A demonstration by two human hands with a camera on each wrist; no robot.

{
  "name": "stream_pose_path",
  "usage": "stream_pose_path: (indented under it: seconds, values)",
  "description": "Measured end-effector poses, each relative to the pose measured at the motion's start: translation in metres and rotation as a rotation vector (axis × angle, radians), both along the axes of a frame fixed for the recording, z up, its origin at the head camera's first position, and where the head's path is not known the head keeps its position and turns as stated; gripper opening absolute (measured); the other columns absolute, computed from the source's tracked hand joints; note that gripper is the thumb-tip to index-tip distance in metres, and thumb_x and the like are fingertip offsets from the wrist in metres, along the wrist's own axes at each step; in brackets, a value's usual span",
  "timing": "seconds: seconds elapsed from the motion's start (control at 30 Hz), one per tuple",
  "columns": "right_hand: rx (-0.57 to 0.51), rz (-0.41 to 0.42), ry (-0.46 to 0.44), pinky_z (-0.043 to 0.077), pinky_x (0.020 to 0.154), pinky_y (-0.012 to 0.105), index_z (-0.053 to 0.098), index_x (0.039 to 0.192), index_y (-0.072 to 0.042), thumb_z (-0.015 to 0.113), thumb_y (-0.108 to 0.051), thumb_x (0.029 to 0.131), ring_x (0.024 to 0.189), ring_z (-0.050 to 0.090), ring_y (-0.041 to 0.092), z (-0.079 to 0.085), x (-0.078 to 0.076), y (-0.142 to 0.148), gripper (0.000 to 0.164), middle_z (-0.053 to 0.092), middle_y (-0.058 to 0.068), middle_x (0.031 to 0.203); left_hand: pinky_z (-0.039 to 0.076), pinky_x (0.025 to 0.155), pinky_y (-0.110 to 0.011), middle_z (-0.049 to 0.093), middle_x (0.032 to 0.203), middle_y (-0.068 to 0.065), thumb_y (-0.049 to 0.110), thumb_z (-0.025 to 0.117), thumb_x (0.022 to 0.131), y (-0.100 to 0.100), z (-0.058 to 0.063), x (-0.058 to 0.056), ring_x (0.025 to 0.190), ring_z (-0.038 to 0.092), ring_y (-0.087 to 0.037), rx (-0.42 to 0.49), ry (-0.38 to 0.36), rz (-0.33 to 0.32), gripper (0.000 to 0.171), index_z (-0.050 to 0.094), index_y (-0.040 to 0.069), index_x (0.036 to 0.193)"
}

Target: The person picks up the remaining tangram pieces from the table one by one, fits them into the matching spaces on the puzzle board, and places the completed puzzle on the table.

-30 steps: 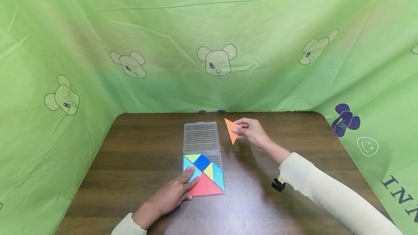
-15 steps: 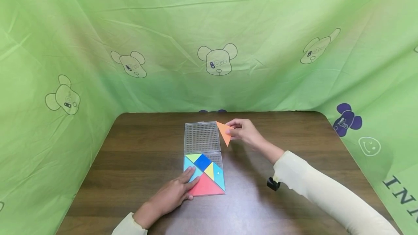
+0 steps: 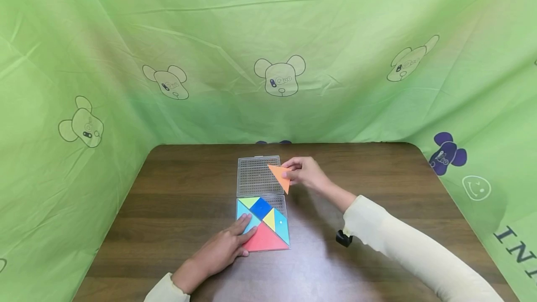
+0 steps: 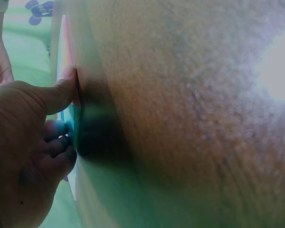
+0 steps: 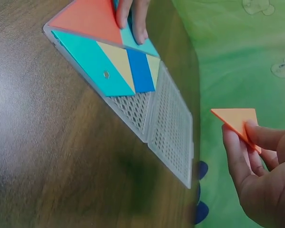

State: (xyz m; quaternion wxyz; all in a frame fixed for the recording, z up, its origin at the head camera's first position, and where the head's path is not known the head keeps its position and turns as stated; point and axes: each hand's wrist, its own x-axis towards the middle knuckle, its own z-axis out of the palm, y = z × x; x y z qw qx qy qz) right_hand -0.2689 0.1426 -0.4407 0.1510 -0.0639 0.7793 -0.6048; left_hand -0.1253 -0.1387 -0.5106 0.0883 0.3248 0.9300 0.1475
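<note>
My right hand [image 3: 308,172] pinches a flat orange triangle [image 3: 279,176] between thumb and fingers; in the head view it overlaps the right side of the raised-rim clear lid [image 3: 256,176]. In the right wrist view the orange triangle [image 5: 240,118] is tilted and apart from the case. My left hand [image 3: 220,248] rests with extended fingers on the tangram pieces in the case's near half, over a light blue triangle [image 3: 242,209] and a red triangle [image 3: 266,239]. Beside these lie a lime triangle [image 3: 248,202], a blue square [image 3: 260,207], a yellow triangle [image 3: 270,220] and a teal parallelogram [image 3: 280,228].
Perforated base [image 3: 277,203] shows at the near half's far right corner. The brown wooden table [image 3: 189,190] carries the open case. Green printed cloth [image 3: 209,59] hangs behind and along both sides. A black device [image 3: 344,237] sits below the right sleeve [image 3: 377,223].
My right hand has moved left and slightly nearer with the orange triangle, from beside the lid to over its right edge. My left hand stays on the pieces.
</note>
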Motion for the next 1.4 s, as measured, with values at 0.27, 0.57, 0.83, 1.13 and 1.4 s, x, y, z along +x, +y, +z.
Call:
stream_pose_path:
  seconds: [0.27, 0.57, 0.83, 1.13, 1.4]
  values:
    - [0.073, 0.018, -0.017, 0.063, 0.080, 0.050, 0.072, 0.111, 0.007, 0.077, 0.005, 0.086, 0.072, 0.072, 0.017, -0.009, 0.006, -0.013, 0.025, 0.072, 0.018, 0.093, 0.048, 0.111, -0.050, 0.032, 0.167, -0.013, 0.036, 0.067, 0.098, 0.000, 0.001, -0.001, 0.155, 0.033, -0.031, -0.013, -0.024, 0.010, 0.062, 0.047, 0.018, 0.154]
    - [0.216, 0.064, 0.032, 0.064, 0.072, 0.043, 0.076, 0.103, 0.003, 0.079, 0.006, 0.083, 0.069, 0.070, 0.015, -0.022, 0.013, -0.021, 0.021, 0.071, 0.014, 0.088, 0.050, 0.110, -0.049, 0.034, 0.166, -0.015, 0.034, 0.069, 0.097, -0.001, -0.001, 0.000, 0.153, 0.036, -0.033, -0.004, 0.011, -0.009, 0.062, 0.048, 0.016, 0.153]
    - [0.336, 0.089, 0.090, 0.064, 0.066, 0.040, 0.077, 0.094, -0.003, 0.082, 0.002, 0.082, 0.066, 0.069, 0.017, -0.031, 0.016, -0.024, 0.015, 0.071, 0.008, 0.081, 0.049, 0.110, -0.048, 0.034, 0.166, -0.016, 0.034, 0.068, 0.098, -0.002, -0.002, -0.001, 0.153, 0.037, -0.033, -0.004, 0.021, -0.013, 0.062, 0.048, 0.015, 0.153]
    - [0.425, 0.120, 0.150, 0.062, 0.059, 0.033, 0.075, 0.089, -0.003, 0.082, 0.003, 0.081, 0.063, 0.068, 0.018, -0.040, 0.019, -0.025, 0.013, 0.069, 0.005, 0.076, 0.048, 0.111, -0.048, 0.034, 0.166, -0.016, 0.033, 0.069, 0.098, -0.001, 0.000, -0.001, 0.153, 0.036, -0.032, 0.002, -0.001, -0.005, 0.062, 0.048, 0.016, 0.154]
    - [0.469, 0.129, 0.165, 0.052, 0.049, 0.020, 0.075, 0.087, -0.004, 0.083, 0.002, 0.079, 0.054, 0.061, 0.012, -0.047, 0.019, -0.029, 0.013, 0.066, 0.003, 0.073, 0.049, 0.110, -0.049, 0.034, 0.166, -0.014, 0.036, 0.070, 0.096, -0.001, 0.001, -0.001, 0.153, 0.036, -0.032, -0.008, -0.019, 0.003, 0.065, 0.047, 0.017, 0.154]
